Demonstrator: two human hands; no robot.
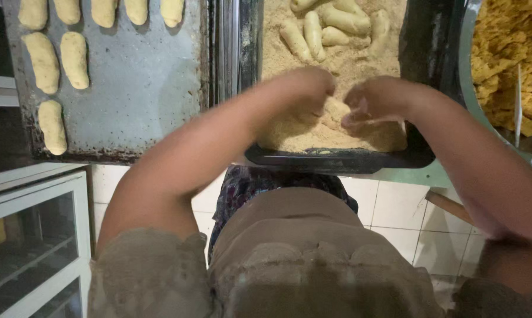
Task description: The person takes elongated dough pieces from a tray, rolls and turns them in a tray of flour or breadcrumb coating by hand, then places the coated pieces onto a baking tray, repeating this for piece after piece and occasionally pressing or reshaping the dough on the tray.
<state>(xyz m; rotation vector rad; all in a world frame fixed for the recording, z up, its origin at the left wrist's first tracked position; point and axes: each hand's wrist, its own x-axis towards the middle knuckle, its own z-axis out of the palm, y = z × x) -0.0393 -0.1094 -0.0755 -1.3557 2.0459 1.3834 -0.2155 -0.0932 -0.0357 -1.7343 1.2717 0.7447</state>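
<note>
Crumb-coated dough piece [336,112] sits half hidden between your left hand [304,88] and right hand [378,100], both cupped around it, blurred. Black tray [336,159] rim lies just below; coated pieces [331,26] beyond.

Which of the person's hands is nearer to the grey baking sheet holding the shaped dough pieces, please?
The left hand. It works in the crumb tray just right of the grey baking sheet; the right hand is further right in the same tray.
</note>
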